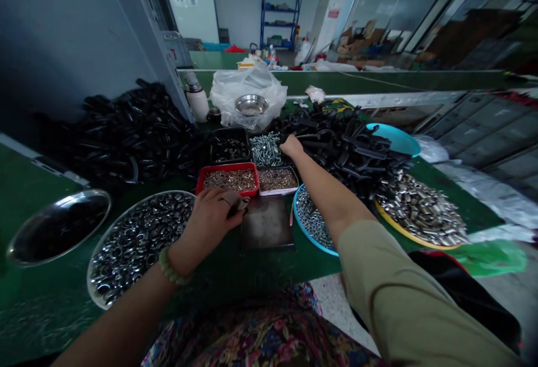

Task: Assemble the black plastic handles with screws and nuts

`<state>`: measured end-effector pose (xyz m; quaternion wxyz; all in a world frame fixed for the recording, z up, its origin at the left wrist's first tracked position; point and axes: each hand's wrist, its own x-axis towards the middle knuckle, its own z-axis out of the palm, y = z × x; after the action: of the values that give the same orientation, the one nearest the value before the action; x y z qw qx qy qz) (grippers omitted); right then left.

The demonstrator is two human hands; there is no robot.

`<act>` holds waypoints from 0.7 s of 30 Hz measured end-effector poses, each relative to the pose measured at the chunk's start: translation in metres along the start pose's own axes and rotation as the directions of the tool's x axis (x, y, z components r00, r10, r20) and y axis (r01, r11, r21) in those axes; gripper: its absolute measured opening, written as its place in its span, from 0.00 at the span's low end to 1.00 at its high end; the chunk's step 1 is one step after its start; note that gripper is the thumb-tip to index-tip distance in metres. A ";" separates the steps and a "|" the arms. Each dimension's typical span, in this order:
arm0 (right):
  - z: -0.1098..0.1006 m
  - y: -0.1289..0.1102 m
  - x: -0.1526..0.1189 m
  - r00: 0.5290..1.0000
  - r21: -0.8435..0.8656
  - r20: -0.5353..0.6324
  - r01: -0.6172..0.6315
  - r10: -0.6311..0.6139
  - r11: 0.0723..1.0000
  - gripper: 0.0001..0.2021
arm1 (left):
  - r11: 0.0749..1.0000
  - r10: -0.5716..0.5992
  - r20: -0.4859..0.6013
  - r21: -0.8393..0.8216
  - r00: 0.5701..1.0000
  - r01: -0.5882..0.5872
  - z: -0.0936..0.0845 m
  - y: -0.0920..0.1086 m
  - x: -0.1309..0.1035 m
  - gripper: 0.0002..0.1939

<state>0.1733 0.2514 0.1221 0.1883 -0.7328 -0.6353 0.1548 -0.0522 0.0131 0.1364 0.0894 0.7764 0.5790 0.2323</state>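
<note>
My left hand [212, 214] is closed, fingers curled, over the front of the red tray [227, 190]. Between thumb and fingers it pinches a small shiny metal piece [242, 203], whose kind I cannot make out. Stretched forward, my right hand [291, 146] is closed at the edge of the pile of black plastic parts [342, 143], beside the silvery screws [265, 148]. Its fingertips are mostly hidden. The red tray holds small copper-coloured pins, and a white tray [278, 191] of similar small pieces sits beside it. A flat metal plate [267, 224] lies between my forearms.
Metal rings [140, 244] fill a wide basin at left, near a steel bowl [101, 201]. At right are a blue basin [299, 218] of small parts and metal sleeves [420, 210]. More black parts [134, 137], a flask [196, 101] and a plastic bag [225, 89] stand behind.
</note>
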 end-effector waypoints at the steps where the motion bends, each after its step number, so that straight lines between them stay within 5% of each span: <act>1: -0.003 0.002 -0.005 0.999 0.005 -0.036 0.021 -0.021 1.000 0.23 | 0.998 -0.026 -0.004 -0.053 1.000 0.025 -0.001 -0.001 -0.002 0.07; 4: -0.008 0.015 -0.035 0.984 0.157 -0.166 0.099 -0.073 0.983 0.23 | 0.946 -0.110 0.021 -0.303 0.994 0.111 0.006 -0.003 -0.007 0.08; 6: -0.006 0.025 -0.071 0.980 0.427 -0.179 0.161 -0.091 0.890 0.18 | 0.893 -0.120 0.048 -0.431 0.992 0.129 0.014 -0.002 -0.011 0.09; 9: 0.000 0.037 -0.142 0.983 0.768 -0.041 0.145 -0.177 0.623 0.16 | 0.805 -0.094 0.140 -0.571 0.986 0.158 0.026 0.002 -0.014 0.12; 11: 0.004 0.039 -0.188 0.957 0.843 0.117 0.045 -0.264 0.535 0.20 | 0.760 -0.067 0.204 -0.624 0.977 0.182 0.030 0.007 -0.016 0.13; 15: 0.006 0.031 -0.240 0.891 0.849 0.346 -0.164 -0.294 0.502 0.21 | 0.766 -0.051 0.224 -0.616 0.973 0.182 0.034 0.017 -0.018 0.13; 21: -0.002 0.021 -0.249 0.898 0.800 0.331 -0.103 -0.291 0.591 0.22 | 0.868 -0.019 0.249 -0.476 0.968 0.139 0.034 0.023 -0.024 0.13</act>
<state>0.1563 0.0021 0.1112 0.3606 -0.4806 -0.5610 0.5695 -0.0222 -0.0127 0.1099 0.3607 0.7258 0.5180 0.2736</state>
